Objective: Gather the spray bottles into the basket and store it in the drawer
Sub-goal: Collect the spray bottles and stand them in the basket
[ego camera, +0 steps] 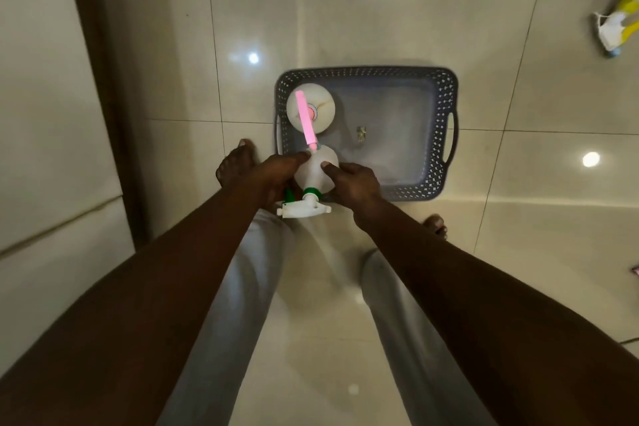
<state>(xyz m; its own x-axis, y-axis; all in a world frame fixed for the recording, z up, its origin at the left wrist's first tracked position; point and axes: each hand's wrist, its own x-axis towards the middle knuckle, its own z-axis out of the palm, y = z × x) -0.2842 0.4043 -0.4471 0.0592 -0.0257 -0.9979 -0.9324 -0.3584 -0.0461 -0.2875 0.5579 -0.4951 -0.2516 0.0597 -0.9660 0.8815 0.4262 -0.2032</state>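
Note:
A grey perforated basket (446, 104) with side handles rests on the tiled floor ahead of my feet. In its far left corner stands a white spray bottle with a pink trigger head (323, 104). At the basket's near left corner I hold a clear spray bottle with a green collar and white trigger head (316, 168) between both hands. My left hand (273, 173) grips its left side and my right hand (352, 180) its right side. The trigger head points toward me, over the basket's near rim.
A small pale scrap (361, 133) lies on the basket's bottom. A yellow-and-white bottle (617, 28) lies on the floor at the far right. A dark door frame (100, 79) and a pale cabinet front (52, 149) run along the left. My bare feet flank the basket's near edge.

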